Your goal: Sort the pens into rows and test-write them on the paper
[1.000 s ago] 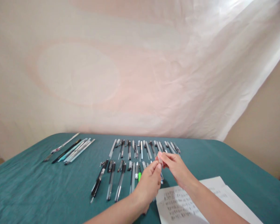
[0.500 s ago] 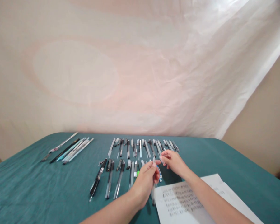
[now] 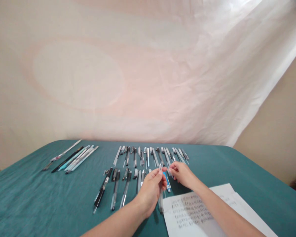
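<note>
Upright in my left hand (image 3: 150, 191) is a clear-barrelled pen (image 3: 160, 202), its tip pointing up past the thumb and its lower end near the paper. My right hand (image 3: 184, 175) is just to the right, thumb and forefinger pinched on a small clear piece that looks like a pen cap (image 3: 169, 172). The pen and this piece are apart. Behind my left hand lies a blue-and-white pen (image 3: 167, 184), partly hidden. Several pens with caps beside them, such as a black-and-clear pen (image 3: 125, 189), form a near row; my left hand hides part of it.
A far row of pens and caps (image 3: 148, 157) runs along the back of the green-covered table (image 3: 51, 204). At the left lie a bundle of pens (image 3: 81, 159) and a thin brush-like stick (image 3: 64, 154). Handwritten paper sheets (image 3: 187, 214) lie at the front right, under my right forearm.
My left hand and the pen have shifted slightly left. My right hand has dropped a little, and the small clear piece has moved slightly down. More of the blue-and-white pen shows.
</note>
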`<state>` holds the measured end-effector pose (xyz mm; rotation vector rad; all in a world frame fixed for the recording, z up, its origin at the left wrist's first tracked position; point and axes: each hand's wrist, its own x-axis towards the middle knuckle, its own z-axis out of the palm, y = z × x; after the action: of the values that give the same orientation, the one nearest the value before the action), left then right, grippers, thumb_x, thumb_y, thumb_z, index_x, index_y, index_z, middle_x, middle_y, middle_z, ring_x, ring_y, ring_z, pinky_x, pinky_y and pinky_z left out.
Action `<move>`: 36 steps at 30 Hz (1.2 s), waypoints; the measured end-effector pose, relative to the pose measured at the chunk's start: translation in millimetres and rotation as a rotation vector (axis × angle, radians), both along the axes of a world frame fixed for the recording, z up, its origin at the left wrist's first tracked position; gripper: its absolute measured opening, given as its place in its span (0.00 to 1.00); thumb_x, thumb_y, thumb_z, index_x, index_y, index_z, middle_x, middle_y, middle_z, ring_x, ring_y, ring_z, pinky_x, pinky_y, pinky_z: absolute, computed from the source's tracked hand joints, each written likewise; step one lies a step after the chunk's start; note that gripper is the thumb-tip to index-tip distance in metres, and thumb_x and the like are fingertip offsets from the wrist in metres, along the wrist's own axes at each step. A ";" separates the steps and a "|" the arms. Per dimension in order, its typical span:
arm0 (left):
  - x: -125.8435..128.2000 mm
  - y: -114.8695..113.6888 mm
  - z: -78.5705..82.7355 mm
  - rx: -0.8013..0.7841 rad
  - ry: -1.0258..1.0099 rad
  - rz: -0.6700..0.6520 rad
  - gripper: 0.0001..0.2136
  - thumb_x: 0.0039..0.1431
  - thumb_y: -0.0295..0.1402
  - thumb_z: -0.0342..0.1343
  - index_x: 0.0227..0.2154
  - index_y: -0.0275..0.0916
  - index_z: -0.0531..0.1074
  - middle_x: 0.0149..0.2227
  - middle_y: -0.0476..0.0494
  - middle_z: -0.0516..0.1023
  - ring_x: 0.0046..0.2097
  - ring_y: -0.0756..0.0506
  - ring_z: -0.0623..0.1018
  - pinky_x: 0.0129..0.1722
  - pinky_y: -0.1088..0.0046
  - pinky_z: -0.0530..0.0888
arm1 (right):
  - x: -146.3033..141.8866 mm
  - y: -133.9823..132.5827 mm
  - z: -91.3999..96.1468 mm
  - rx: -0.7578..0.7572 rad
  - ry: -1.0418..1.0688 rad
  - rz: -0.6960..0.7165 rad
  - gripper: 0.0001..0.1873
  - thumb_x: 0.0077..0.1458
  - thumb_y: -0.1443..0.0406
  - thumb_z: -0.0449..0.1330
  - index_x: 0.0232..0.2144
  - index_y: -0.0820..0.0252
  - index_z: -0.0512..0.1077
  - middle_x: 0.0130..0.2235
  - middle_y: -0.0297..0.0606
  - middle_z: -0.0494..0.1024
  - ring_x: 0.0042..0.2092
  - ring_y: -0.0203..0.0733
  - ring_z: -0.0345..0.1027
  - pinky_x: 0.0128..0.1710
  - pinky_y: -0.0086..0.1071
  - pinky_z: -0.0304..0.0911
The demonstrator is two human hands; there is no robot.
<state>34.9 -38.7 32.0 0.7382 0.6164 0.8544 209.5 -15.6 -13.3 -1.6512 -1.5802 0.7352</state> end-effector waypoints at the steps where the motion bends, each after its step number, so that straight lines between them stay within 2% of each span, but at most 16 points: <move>1: 0.2 0.0 0.2 -0.002 -0.003 -0.003 0.09 0.52 0.32 0.51 0.36 0.33 0.66 0.23 0.51 0.63 0.24 0.55 0.63 0.24 0.80 0.59 | -0.4 -0.3 -0.3 0.003 -0.010 0.000 0.07 0.47 0.63 0.53 0.27 0.61 0.68 0.20 0.32 0.71 0.19 0.34 0.65 0.17 0.24 0.55; 5: -0.2 -0.9 0.8 -0.013 -0.022 -0.025 0.09 0.53 0.33 0.51 0.36 0.34 0.66 0.22 0.51 0.63 0.23 0.55 0.63 0.24 0.79 0.58 | 0.3 -1.3 4.0 -0.010 -0.020 -0.004 0.07 0.48 0.63 0.52 0.26 0.61 0.68 0.19 0.31 0.70 0.19 0.33 0.64 0.17 0.24 0.54; 8: -1.0 -3.2 1.9 -0.002 -0.036 -0.059 0.10 0.52 0.35 0.52 0.36 0.35 0.66 0.23 0.52 0.63 0.24 0.55 0.63 0.23 0.79 0.58 | 0.0 -4.1 19.1 0.025 -0.008 -0.001 0.10 0.48 0.62 0.53 0.23 0.62 0.69 0.19 0.32 0.69 0.19 0.32 0.62 0.19 0.25 0.54; 10: -1.1 -4.9 2.9 0.010 -0.035 -0.079 0.11 0.51 0.36 0.53 0.36 0.35 0.66 0.23 0.52 0.63 0.24 0.55 0.64 0.24 0.79 0.58 | -4.5 -8.6 33.6 0.017 0.103 0.014 0.14 0.49 0.58 0.53 0.23 0.62 0.70 0.21 0.33 0.70 0.21 0.32 0.61 0.20 0.26 0.54; 13: -0.4 -7.0 4.2 0.026 -0.039 -0.101 0.11 0.50 0.37 0.54 0.33 0.35 0.66 0.23 0.52 0.63 0.24 0.55 0.64 0.24 0.79 0.59 | -19.4 -18.9 53.5 -0.085 0.399 0.079 0.20 0.49 0.52 0.52 0.28 0.64 0.71 0.24 0.35 0.71 0.24 0.33 0.62 0.21 0.26 0.54; 15: 0.2 -8.1 4.8 0.037 -0.046 -0.114 0.12 0.49 0.39 0.55 0.29 0.35 0.66 0.24 0.51 0.64 0.25 0.55 0.64 0.25 0.78 0.60 | -30.9 -26.2 62.3 -0.113 0.513 0.137 0.19 0.48 0.52 0.54 0.27 0.64 0.70 0.23 0.34 0.70 0.24 0.32 0.61 0.23 0.26 0.55; 18: 0.3 -10.1 5.9 0.052 -0.059 -0.134 0.13 0.48 0.41 0.55 0.27 0.34 0.66 0.24 0.50 0.65 0.25 0.54 0.66 0.27 0.77 0.61 | -40.9 -33.5 70.4 -0.103 0.562 0.175 0.17 0.45 0.54 0.58 0.24 0.63 0.69 0.20 0.31 0.68 0.22 0.31 0.59 0.23 0.26 0.55; 21: -2.0 -12.2 8.0 0.097 -0.052 -0.189 0.15 0.50 0.42 0.53 0.33 0.33 0.67 0.28 0.46 0.69 0.28 0.52 0.69 0.31 0.75 0.63 | -38.6 -34.8 76.3 -0.045 0.580 0.113 0.16 0.44 0.54 0.60 0.25 0.63 0.70 0.20 0.31 0.68 0.22 0.31 0.58 0.22 0.26 0.54; 23: -4.7 -12.6 10.3 0.171 0.022 -0.254 0.16 0.52 0.41 0.51 0.37 0.34 0.69 0.31 0.43 0.70 0.31 0.50 0.70 0.33 0.74 0.63 | -34.3 -33.6 78.8 -0.003 0.571 0.061 0.16 0.44 0.54 0.59 0.25 0.64 0.70 0.21 0.31 0.68 0.22 0.30 0.56 0.22 0.25 0.52; 27: -10.1 -9.3 16.9 0.353 0.250 -0.315 0.12 0.52 0.37 0.51 0.32 0.34 0.73 0.30 0.44 0.72 0.32 0.50 0.68 0.31 0.76 0.61 | -32.9 -31.7 77.7 0.007 0.550 0.036 0.17 0.43 0.53 0.59 0.24 0.64 0.71 0.23 0.33 0.69 0.23 0.30 0.57 0.23 0.26 0.53; 31: -12.4 -4.1 21.9 0.311 0.162 -0.369 0.12 0.51 0.36 0.51 0.35 0.36 0.72 0.33 0.43 0.73 0.31 0.51 0.68 0.29 0.77 0.60 | -36.9 -32.7 75.1 -0.003 0.551 0.027 0.20 0.42 0.50 0.59 0.25 0.63 0.72 0.20 0.32 0.68 0.21 0.31 0.57 0.21 0.27 0.53; 36: -16.7 -2.3 25.8 0.281 0.158 -0.438 0.13 0.52 0.39 0.51 0.34 0.34 0.71 0.32 0.42 0.74 0.22 0.56 0.59 0.21 0.80 0.54 | -35.6 -33.5 78.5 0.010 0.542 0.042 0.19 0.44 0.52 0.59 0.25 0.64 0.71 0.21 0.32 0.67 0.22 0.30 0.56 0.21 0.26 0.52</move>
<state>18.1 -41.0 57.8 1.1550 0.4519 0.4815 173.9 -49.1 65.2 -1.2679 -1.2257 1.0858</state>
